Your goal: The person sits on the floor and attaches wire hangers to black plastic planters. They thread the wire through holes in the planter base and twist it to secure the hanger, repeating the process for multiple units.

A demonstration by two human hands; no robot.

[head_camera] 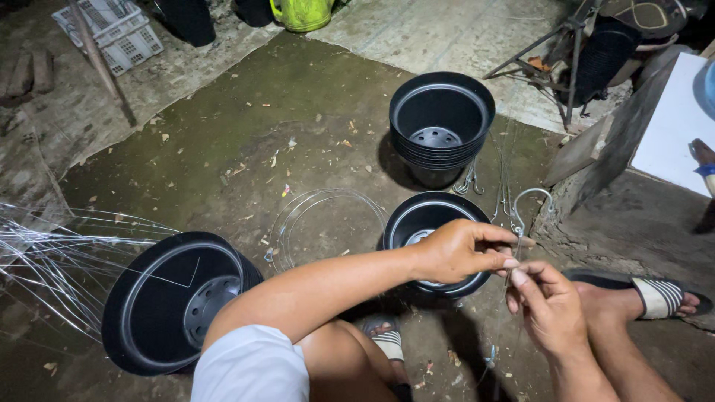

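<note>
The ground is damp, stained concrete scattered with dry leaf bits. My left hand [460, 249] and right hand [547, 305] meet above a black plastic pot [417, 219], both pinching a thin wire hanger [519, 216] whose hook curls up just above my fingertips. A stack of black pots [441, 123] stands just behind it. Another pot [175, 301] lies tilted by my left knee, beside a bundle of loose wires [52, 249]. A clear ring [324, 223] lies flat between them.
</note>
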